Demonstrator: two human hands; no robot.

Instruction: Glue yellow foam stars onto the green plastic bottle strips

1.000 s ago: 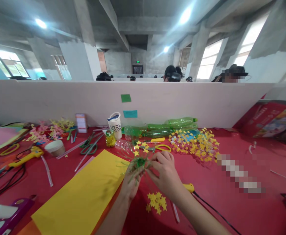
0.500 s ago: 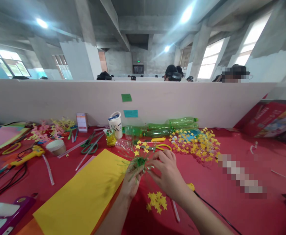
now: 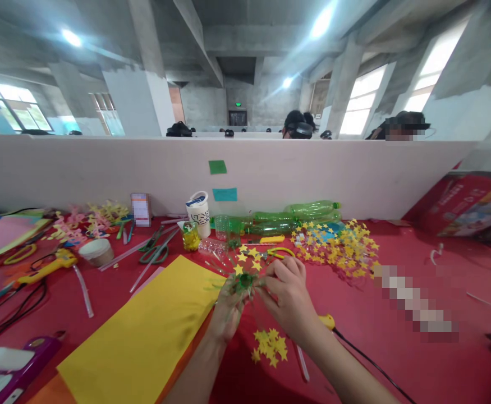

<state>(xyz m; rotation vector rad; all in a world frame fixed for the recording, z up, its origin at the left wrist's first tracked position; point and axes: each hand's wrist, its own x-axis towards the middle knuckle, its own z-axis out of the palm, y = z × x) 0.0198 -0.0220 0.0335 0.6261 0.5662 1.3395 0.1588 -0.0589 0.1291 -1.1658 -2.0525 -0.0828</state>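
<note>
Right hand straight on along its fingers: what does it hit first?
Likely the green piece held in the left hand; the right hand's fingertips look right beside it, though depth is unclear.

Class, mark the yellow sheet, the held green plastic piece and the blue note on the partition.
Yellow sheet (image 3: pixel 146 328): head view, its middle.
Green plastic piece (image 3: pixel 244 281): head view, its ring.
Blue note (image 3: pixel 225 194): head view, its centre.

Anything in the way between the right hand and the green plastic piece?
Nothing visible: the right hand is beside the green plastic piece, which the left hand holds. The small yellow star pile lies nearer the viewer, out of the way.
</note>
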